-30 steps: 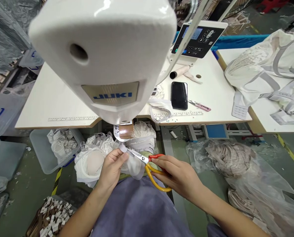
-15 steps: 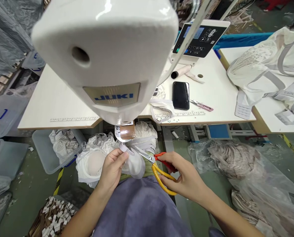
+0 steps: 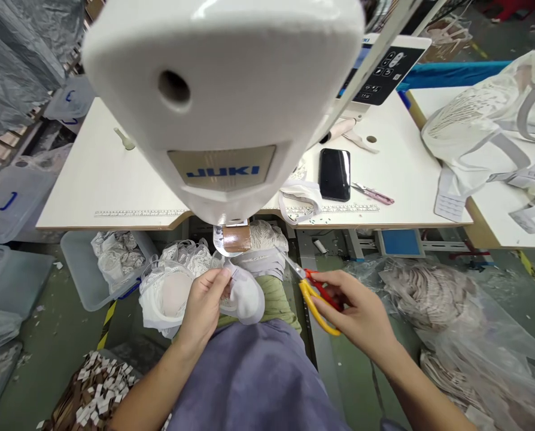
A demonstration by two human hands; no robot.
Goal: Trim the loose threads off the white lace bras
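My left hand (image 3: 208, 299) pinches the edge of a white bra (image 3: 247, 297), between thumb and fingers, below the sewing machine's head. One cup hangs to the right of the hand; a lace-trimmed part with a padded cup (image 3: 174, 294) lies on its left, by the wrist. Scissors (image 3: 318, 299) with one red and one yellow handle sit in my right hand (image 3: 355, 305), fingers through the loops. Their blades look closed, point up and left, and are apart from the bra. More white pieces with grey bands (image 3: 263, 258) are stacked just beyond.
A white sewing machine (image 3: 222, 120) fills the top middle. On its table (image 3: 406, 179) lie a phone (image 3: 334, 173), a pink-handled tool (image 3: 374, 194) and a white strap piece (image 3: 300, 200). A plastic bin (image 3: 81, 275) with lace pieces stands left; bagged fabric (image 3: 429, 293) is at right.
My right hand has drawn the scissors away to the right, off the bra, and the blades have closed. My left hand keeps its hold. The view has shifted slightly.
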